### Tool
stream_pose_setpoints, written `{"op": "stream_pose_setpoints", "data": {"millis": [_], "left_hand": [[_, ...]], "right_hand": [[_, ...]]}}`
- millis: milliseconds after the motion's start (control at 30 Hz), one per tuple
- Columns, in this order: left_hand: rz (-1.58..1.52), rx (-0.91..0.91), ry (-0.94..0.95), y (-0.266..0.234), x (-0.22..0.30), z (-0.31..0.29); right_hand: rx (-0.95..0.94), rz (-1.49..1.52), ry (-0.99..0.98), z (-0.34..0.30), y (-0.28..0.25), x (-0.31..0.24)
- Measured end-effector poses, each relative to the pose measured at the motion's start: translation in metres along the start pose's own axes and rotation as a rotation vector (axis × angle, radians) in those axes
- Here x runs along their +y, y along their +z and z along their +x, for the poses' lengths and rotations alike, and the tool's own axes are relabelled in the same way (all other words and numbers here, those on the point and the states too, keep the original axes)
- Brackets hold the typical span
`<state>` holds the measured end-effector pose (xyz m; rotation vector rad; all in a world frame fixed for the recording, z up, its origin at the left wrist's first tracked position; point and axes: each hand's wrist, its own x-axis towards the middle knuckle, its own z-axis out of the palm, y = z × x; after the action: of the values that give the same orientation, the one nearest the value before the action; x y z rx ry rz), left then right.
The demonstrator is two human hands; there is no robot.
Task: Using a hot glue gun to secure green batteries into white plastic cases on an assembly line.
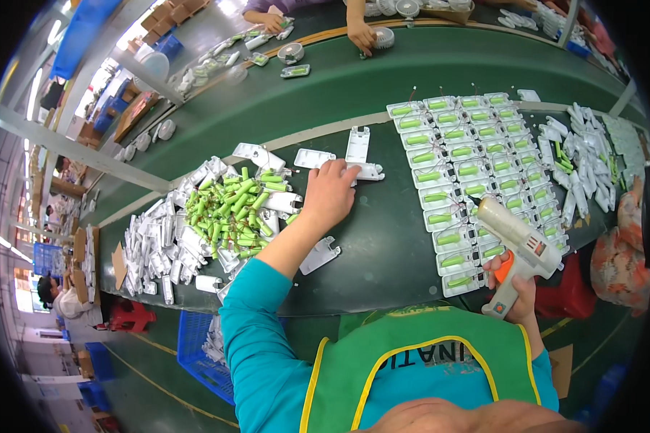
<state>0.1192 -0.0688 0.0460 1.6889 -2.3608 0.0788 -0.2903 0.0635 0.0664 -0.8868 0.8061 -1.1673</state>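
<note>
My left hand [330, 189] reaches over the dark green table, its fingers bent together on a white plastic housing [370, 172] that sticks out to the right. Two more white housings lie beside it: one upright [357, 144] just beyond, another flat housing [313, 158] to the left. In my right hand [521, 294] is a grey-white glue gun [526, 245] with an orange trigger. Its nozzle points up and left over rows of white housings [449, 219], each with a green battery cell inside and thin wires.
Left of my arm, green battery cells [231, 206] are heaped on loose white housings [162, 249]. More housings [588, 162] pile up at the far right. Beyond runs a green conveyor belt [339, 83], where a co-worker's hand [361, 36] touches a round part. Below the table stands a blue crate [202, 361].
</note>
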Motion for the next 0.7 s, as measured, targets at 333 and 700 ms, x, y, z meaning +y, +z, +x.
{"op": "stream_pose_setpoints", "data": {"millis": [333, 700], "left_hand": [[-0.085, -0.033, -0.064, -0.009, 0.000, 0.006], [-0.108, -0.118, 0.074, 0.005, 0.023, 0.006]], "right_hand": [[0.014, -0.012, 0.012, -0.005, 0.000, 0.000], [-0.010, 0.088, 0.057, -0.003, -0.008, 0.009]]}}
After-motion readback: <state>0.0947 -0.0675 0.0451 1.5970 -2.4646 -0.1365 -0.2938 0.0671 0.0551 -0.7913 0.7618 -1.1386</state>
